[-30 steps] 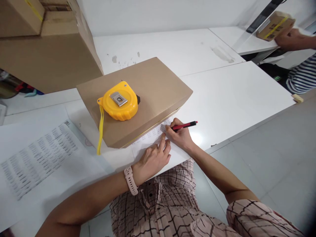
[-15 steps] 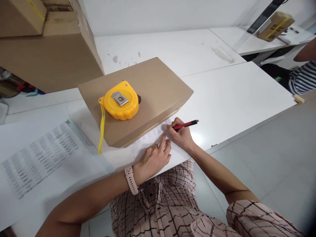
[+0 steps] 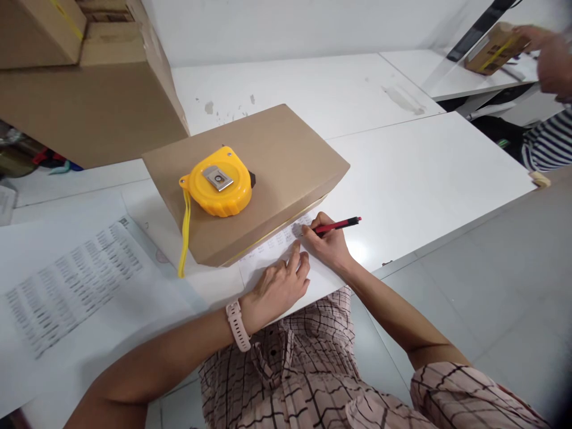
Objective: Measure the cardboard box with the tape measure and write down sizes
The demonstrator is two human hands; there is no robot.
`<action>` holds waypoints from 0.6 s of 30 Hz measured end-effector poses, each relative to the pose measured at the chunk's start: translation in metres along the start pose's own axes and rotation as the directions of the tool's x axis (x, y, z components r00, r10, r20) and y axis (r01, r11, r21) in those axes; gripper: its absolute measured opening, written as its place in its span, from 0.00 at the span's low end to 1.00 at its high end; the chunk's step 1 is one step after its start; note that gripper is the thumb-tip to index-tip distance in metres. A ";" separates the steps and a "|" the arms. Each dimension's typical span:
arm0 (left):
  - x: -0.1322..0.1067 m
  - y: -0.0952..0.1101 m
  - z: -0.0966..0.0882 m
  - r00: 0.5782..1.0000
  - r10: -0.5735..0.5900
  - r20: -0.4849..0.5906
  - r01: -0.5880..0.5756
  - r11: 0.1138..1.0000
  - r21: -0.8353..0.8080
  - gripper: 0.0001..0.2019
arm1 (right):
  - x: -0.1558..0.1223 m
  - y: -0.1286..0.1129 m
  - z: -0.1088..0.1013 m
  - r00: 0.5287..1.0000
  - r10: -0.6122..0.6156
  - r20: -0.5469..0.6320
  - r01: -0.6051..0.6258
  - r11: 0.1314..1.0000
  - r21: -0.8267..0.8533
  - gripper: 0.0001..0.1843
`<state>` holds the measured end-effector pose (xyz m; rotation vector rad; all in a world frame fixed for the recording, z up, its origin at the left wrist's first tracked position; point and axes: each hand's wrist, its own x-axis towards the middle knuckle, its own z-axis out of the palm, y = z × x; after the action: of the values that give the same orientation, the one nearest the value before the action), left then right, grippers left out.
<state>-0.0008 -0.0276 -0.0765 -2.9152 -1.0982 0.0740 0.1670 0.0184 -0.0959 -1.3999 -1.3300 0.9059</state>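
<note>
My right hand [image 3: 328,241] is closed around a red and black pen [image 3: 337,225], its tip down at a sheet of paper [image 3: 263,255] with rows of handwriting. Resting on the same sheet, my left hand [image 3: 281,283] lies with its fingers partly bent and nothing in it. A cardboard box [image 3: 277,155] stands just beyond both hands and covers the far part of the paper. On top of that box lies a yellow tape measure [image 3: 221,182], its wrist strap hanging over the near left edge.
Large cardboard boxes [image 3: 116,89] are stacked at the back left. A printed sheet [image 3: 75,286] lies on the white table [image 3: 402,161] at left. At far right, a co-worker's hand [image 3: 531,37] touches a small taped box [image 3: 494,50] on another table.
The co-worker's arm at far right has reached up to the small taped box. My own hands and the pen have barely moved.
</note>
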 end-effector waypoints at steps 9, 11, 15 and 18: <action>0.001 0.000 -0.002 1.000 0.001 0.022 -0.001 0.999 -0.035 0.25 | 0.001 -0.002 -0.001 1.000 -0.015 -0.019 0.015 1.000 -0.024 0.17; 0.001 0.000 -0.004 0.999 0.000 0.035 0.001 0.999 -0.033 0.25 | 0.000 -0.002 -0.001 1.000 -0.008 -0.017 0.008 1.000 -0.029 0.17; 0.001 -0.001 -0.007 0.999 0.007 0.053 -0.005 0.999 -0.034 0.25 | -0.001 -0.001 -0.002 1.000 -0.003 -0.011 0.002 0.999 -0.032 0.17; 0.001 -0.001 -0.007 0.999 0.013 0.042 -0.012 0.999 -0.029 0.25 | -0.001 -0.002 -0.002 1.000 -0.002 -0.015 0.002 0.999 -0.034 0.17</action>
<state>-0.0002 -0.0262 -0.0697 -2.9596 -1.0960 0.1207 0.1687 0.0174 -0.0935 -1.4286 -1.3405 0.8734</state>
